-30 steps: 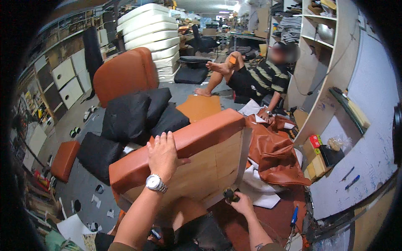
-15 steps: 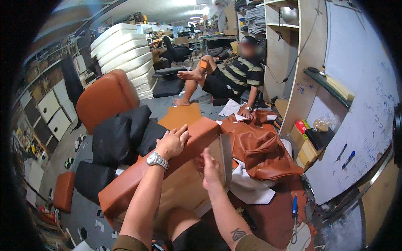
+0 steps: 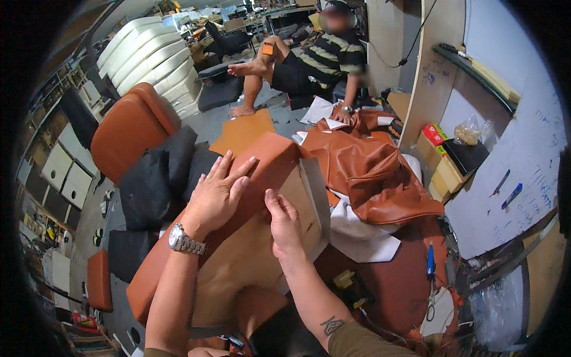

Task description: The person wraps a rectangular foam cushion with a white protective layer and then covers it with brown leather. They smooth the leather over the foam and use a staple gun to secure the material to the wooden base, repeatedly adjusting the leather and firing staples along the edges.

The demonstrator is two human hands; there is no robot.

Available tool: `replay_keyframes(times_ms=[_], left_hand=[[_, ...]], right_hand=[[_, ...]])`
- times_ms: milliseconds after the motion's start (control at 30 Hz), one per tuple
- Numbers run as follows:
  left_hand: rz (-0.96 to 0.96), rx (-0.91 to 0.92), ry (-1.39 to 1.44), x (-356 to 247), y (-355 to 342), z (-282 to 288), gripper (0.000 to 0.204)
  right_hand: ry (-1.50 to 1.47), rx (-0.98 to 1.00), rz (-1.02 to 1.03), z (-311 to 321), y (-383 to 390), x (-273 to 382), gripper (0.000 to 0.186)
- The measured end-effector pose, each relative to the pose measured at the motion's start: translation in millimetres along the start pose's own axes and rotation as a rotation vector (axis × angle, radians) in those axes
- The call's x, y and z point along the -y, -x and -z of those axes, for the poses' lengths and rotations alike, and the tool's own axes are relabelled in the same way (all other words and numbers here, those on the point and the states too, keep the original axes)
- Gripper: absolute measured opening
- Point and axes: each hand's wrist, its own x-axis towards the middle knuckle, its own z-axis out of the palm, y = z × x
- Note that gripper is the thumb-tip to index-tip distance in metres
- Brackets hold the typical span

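A box-shaped seat frame covered in brown leather (image 3: 242,205) lies tilted before me, its bare wooden side (image 3: 238,262) facing right. My left hand (image 3: 217,193), with a metal watch on the wrist, lies flat on the leather face with its fingers spread. My right hand (image 3: 284,223) is closed beside the line where leather meets wood, thumb against the curled fingers. Whatever it pinches is hidden. To the right, a loose brown leather cover (image 3: 372,172) lies heaped over white fabric (image 3: 363,238).
Another person (image 3: 324,59) sits on the floor ahead, one hand on the leather heap. Black cushions (image 3: 154,184) and a brown padded backrest (image 3: 128,131) stand left. White foam slabs (image 3: 151,62) are stacked behind. A blue-handled tool (image 3: 430,262) and scissors (image 3: 430,306) lie right.
My view has shifted, so the scene sits differently. My left hand now lies with its fingers spread wider. My right hand has gone from extended fingers to a closed grip near the leather's edge.
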Motion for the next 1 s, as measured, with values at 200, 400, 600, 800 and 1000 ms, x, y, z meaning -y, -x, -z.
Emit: replay_keyframes(times_ms=[200, 400, 600, 800, 1000], left_hand=[[-0.029, 0.023, 0.031, -8, -5, 5, 0.049], [0.031, -0.041, -0.176, -24, -22, -6, 0.053], [-0.128, -0.068, -0.238, -20, -13, -24, 0.050], [0.241, -0.198, -0.116, -26, -19, -25, 0.110], [0.336, -0.083, -0.201, -49, -14, -15, 0.098]], right_hand=[[-0.138, 0.028, 0.028, -2, 5, 3, 0.023], [-0.009, 0.052, 0.138, 0, -2, -5, 0.025], [-0.027, -0.023, 0.236, 5, -5, -18, 0.030], [0.105, -0.036, 0.262, 2, -9, -16, 0.040], [0.805, 0.065, 0.352, 76, -15, -30, 0.034]])
